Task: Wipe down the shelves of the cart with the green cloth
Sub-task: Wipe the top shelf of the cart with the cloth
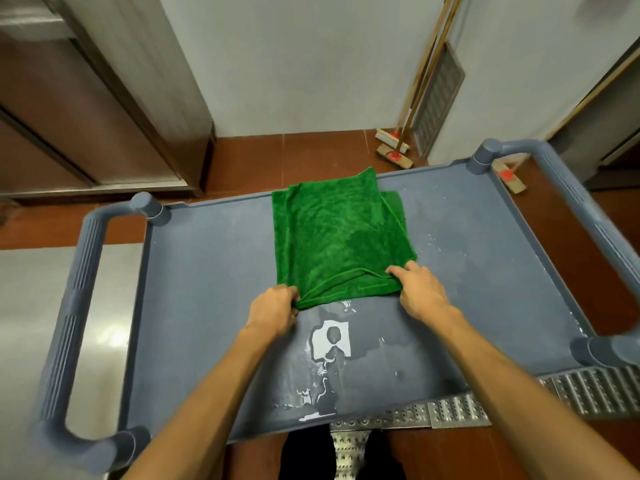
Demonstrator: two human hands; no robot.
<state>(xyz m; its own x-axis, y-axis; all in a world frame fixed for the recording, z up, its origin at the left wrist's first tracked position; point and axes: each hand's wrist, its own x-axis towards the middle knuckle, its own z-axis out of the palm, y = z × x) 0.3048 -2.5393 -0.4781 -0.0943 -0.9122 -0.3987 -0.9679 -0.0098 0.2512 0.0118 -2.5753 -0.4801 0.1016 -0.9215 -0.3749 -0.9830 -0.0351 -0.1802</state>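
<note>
A green cloth [337, 237] lies folded flat on the top shelf [207, 271] of a blue-grey plastic cart, reaching from the shelf's middle to its far edge. My left hand [275, 308] pinches the cloth's near left corner. My right hand [417, 289] grips the near right corner, fingers curled over the hem. A wet patch with pale reflections [330, 344] spreads on the shelf just in front of the cloth, between my forearms. Water drops [431, 242] speckle the shelf to the right of the cloth.
The cart has tubular handles at the left [74, 306] and right [575, 202]. Brooms [394, 147] lean on the white wall behind. A steel cabinet [104, 98] stands at back left. A perforated metal floor grate [485, 407] runs under the cart's near edge.
</note>
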